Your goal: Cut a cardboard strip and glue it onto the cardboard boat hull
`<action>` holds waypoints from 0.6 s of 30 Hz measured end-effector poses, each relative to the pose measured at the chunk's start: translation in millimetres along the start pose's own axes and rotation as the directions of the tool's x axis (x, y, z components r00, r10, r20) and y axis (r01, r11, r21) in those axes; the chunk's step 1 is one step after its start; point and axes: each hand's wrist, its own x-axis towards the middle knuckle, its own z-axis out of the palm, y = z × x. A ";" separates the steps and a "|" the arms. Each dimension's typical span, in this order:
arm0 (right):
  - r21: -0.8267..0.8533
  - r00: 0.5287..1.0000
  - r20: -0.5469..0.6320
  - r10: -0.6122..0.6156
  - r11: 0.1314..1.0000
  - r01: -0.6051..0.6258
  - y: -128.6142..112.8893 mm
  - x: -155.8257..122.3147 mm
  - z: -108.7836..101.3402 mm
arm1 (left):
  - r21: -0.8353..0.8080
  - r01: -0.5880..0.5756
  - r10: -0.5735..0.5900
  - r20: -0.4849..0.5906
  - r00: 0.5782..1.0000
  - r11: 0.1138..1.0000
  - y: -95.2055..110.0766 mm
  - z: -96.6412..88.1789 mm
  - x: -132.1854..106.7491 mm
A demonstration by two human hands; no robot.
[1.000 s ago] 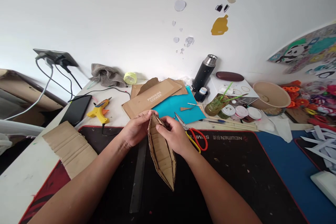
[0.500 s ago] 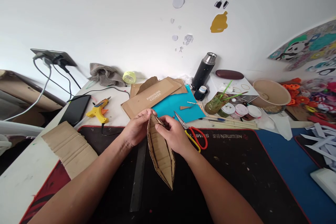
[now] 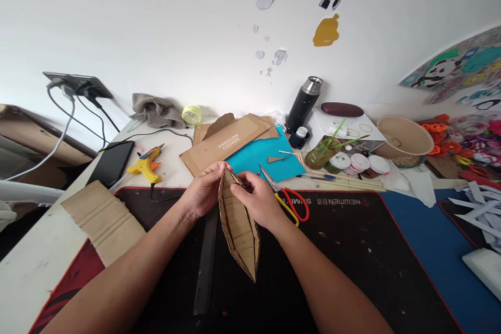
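Above the dark mat I hold a narrow, boat-shaped cardboard piece (image 3: 241, 227) with raised side walls and pointed ends. My left hand (image 3: 203, 190) pinches its far tip between thumb and fingers. Closed on its right wall near that end is my right hand (image 3: 258, 198), the thumb inside and the other fingers outside, partly hidden. The near tip hangs free, pointing toward me. A steel ruler (image 3: 204, 271) lies on the mat, left of the cardboard. Scissors (image 3: 287, 198) with red and yellow handles lie just beyond my right hand.
A yellow hot glue gun (image 3: 145, 168) and a loose cardboard sheet (image 3: 104, 222) are at left. Behind my hands lie flat cardboard (image 3: 223, 146) and a blue sheet (image 3: 254, 159). A black thermos (image 3: 303, 107), a jar (image 3: 319, 155) and paint pots (image 3: 359, 164) stand at back right.
Both hands keep the same grip on the cardboard boat shape. Its near tip has shifted very slightly left; the view has also moved a little.
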 end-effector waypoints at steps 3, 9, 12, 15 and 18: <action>0.010 1.000 0.004 -0.002 1.000 0.002 -0.2 -0.4 -0.1 | 0.000 -0.001 0.001 -0.004 1.000 1.000 0.0 0.6 0.2; 0.003 1.000 0.001 -0.012 1.000 0.012 0.8 0.4 0.0 | 0.000 -0.005 0.005 0.004 1.000 1.000 0.7 -0.1 0.4; 0.021 1.000 0.012 -0.020 1.000 0.019 1.7 1.1 -0.5 | 0.003 -0.005 0.005 0.006 1.000 1.000 1.5 -0.4 0.6; 0.054 0.999 0.042 -0.023 0.998 0.021 2.5 1.0 -1.1 | -0.005 -0.011 0.011 0.006 1.000 1.000 1.4 -1.4 1.5; 0.053 0.999 0.044 -0.012 0.999 0.010 3.1 0.6 -1.1 | -0.012 -0.015 0.015 0.008 1.000 1.000 0.2 -3.5 2.7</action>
